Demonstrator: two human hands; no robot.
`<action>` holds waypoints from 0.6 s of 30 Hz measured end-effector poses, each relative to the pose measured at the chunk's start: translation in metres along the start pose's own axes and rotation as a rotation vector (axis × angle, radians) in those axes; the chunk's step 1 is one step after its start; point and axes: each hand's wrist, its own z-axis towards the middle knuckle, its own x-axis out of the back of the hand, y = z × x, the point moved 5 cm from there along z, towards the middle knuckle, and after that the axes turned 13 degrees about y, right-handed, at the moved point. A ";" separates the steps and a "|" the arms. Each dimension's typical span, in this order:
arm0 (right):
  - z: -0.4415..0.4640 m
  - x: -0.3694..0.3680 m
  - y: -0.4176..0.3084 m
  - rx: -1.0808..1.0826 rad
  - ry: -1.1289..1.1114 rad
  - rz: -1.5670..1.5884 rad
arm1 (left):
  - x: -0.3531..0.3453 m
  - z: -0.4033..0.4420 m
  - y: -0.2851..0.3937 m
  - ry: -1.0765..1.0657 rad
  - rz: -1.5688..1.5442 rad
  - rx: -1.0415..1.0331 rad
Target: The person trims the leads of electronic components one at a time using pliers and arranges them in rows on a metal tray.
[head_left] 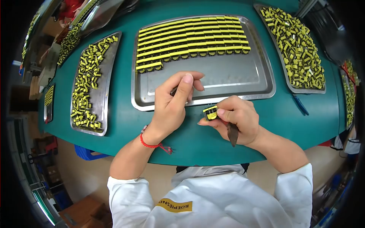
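From where I stand, I see the right hand (241,119) with a close grip, thumb and fingers pinching a small yellow-and-black part (210,113). The part sits at the fingertips, above the near side of the green table (186,140), just in front of the middle tray (216,74), its thin pins pointing up toward that tray. A dark, pointed blade (232,135) is tucked in the same hand, its tip angled down toward the person's body.

The left hand (170,104) is raised in front of the middle tray's near rim, its fingers curled and the thumb bent over toward them. That grip is mostly closed; a dark sliver shows beside the thumb, but I cannot tell what it is or whether the fingers clasp it. A red bracelet (149,143) circles that wrist.

In the middle tray, more such parts stand in neat rows (190,38) across the far half, the nearest row short and at the left. Loose heaps fill much of the left tray (103,76) and the right tray (310,91). A blue-handled tool (300,105) lies beside the right one.
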 end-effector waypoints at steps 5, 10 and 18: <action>0.006 -0.003 -0.003 -0.101 -0.017 -0.020 | 0.034 0.022 0.033 0.165 0.049 -0.080; -0.030 -0.010 0.018 -0.711 -0.104 0.324 | 0.116 0.056 0.072 0.424 0.689 -0.392; -0.024 -0.019 0.009 -0.789 -0.099 0.287 | 0.270 0.050 -0.005 0.747 1.360 0.195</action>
